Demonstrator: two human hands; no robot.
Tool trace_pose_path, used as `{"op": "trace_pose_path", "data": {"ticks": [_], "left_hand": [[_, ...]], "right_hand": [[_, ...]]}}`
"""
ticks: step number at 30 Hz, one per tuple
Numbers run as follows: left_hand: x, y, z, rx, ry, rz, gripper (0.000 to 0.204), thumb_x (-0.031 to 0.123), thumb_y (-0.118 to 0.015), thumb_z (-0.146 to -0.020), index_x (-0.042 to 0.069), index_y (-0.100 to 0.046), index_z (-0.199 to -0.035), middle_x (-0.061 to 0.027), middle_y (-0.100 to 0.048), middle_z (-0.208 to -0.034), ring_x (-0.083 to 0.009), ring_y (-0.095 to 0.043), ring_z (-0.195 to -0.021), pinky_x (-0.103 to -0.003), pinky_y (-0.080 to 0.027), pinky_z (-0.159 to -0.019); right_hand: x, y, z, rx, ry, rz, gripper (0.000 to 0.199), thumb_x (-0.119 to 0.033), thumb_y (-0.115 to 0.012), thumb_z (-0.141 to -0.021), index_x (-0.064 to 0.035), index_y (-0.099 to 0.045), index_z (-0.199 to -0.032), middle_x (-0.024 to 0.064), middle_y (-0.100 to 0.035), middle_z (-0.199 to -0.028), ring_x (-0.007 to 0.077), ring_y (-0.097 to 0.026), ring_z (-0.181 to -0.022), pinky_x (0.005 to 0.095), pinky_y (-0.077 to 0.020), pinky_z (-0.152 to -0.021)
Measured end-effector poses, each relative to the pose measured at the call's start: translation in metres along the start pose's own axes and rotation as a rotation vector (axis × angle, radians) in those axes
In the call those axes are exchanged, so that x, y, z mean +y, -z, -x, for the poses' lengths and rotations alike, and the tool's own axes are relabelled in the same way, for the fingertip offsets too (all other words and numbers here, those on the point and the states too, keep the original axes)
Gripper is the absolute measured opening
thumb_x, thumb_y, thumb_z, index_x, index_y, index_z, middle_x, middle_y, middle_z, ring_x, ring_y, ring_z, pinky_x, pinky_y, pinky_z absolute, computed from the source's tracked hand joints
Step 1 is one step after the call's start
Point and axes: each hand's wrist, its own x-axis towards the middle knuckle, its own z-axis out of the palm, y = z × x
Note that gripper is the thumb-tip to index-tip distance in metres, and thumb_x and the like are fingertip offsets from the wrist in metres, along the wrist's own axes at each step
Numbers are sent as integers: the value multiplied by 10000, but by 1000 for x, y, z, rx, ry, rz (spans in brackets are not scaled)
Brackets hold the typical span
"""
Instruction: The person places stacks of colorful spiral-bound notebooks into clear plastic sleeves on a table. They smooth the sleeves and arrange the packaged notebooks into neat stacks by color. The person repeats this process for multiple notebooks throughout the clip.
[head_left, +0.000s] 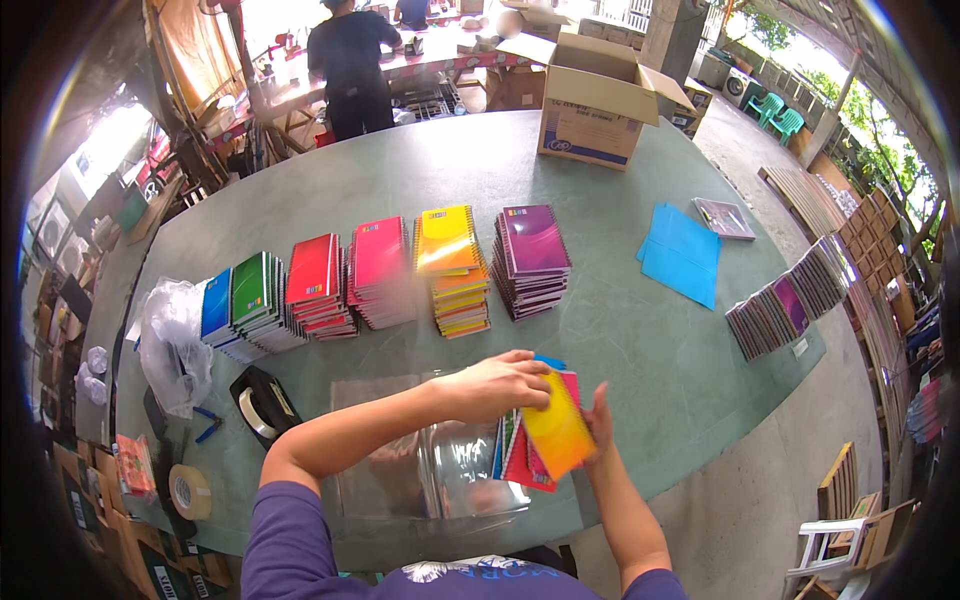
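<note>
A yellow spiral notebook [559, 425] is tilted at the front of the table, over a fanned bunch of red, pink, green and blue notebooks [522, 462]. My left hand [497, 385] reaches across from the left, its fingers closed on the yellow notebook's upper left edge. Against the right side of the bunch is my right hand [599, 428], thumb pointing up and the other fingers mostly hidden behind the notebooks. Beneath and to the left lie transparent plastic sleeves [385, 480]. Farther back, notebooks stand in stacks by colour, among them yellow [444, 240] and purple [533, 240].
Left on the green table [610, 330] are a crumpled plastic bag [175, 345], a black tape dispenser [264, 402], blue-handled pliers [208, 425] and a tape roll [190, 492]. Right are blue sheets [680, 255] and bundled notebooks [790, 300]. An open carton [592, 115] stands behind; a person [350, 65] is beyond.
</note>
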Motion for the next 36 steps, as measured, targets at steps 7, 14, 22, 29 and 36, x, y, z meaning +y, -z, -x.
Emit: {"op": "trace_pose_path", "data": {"ticks": [7, 14, 22, 29, 36], "left_hand": [[-109, 6, -74, 546, 578, -666, 279, 194, -595, -790, 12, -629, -999, -160, -616, -1072, -288, -560, -1059, -451, -369, -967], [-67, 49, -61, 887, 365, 272, 206, -41, -557, -762, 54, -641, -924, -64, -659, -907, -253, -604, -947, -385, -457, -830], [-63, 22, 18, 287, 272, -109, 238, 71, -620, -751, 76, -651, -987, -161, -560, -1219, -288, -454, -1237, -439, -338, -1035], [-111, 30, 57, 476, 597, -708, 258, 194, -575, -794, 56, -570, -1011, -93, -636, -929, -209, -611, -913, -441, -384, -933], [93, -43, 66, 10, 97, -181, 389, 201, -608, -777, 29, -573, -1123, -132, -572, -1158, -274, -505, -1161, -487, -313, -1043]], "right_hand": [[-10, 30, 6, 172, 153, 101, 455, -124, -551, -767, 55, -507, -1183, 205, -612, -1109, 317, -632, -970, 426, -503, -876], [-25, 44, 5, 183, 186, 208, 455, -160, -538, -787, 51, -503, -1189, 201, -614, -1096, 302, -637, -951, 417, -512, -865], [2, 7, -33, 175, 76, 238, 464, -154, -668, -779, 29, -501, -1171, 176, -619, -1056, 262, -644, -915, 391, -534, -833], [29, 2, -54, 365, 78, 452, 478, -253, -697, -812, 25, -515, -1156, 180, -622, -1070, 273, -639, -949, 415, -539, -826], [47, -2, -45, 91, 76, 250, 645, -467, -611, -821, -11, -464, -1252, 167, -587, -1160, 299, -608, -1010, 459, -498, -874]]}}
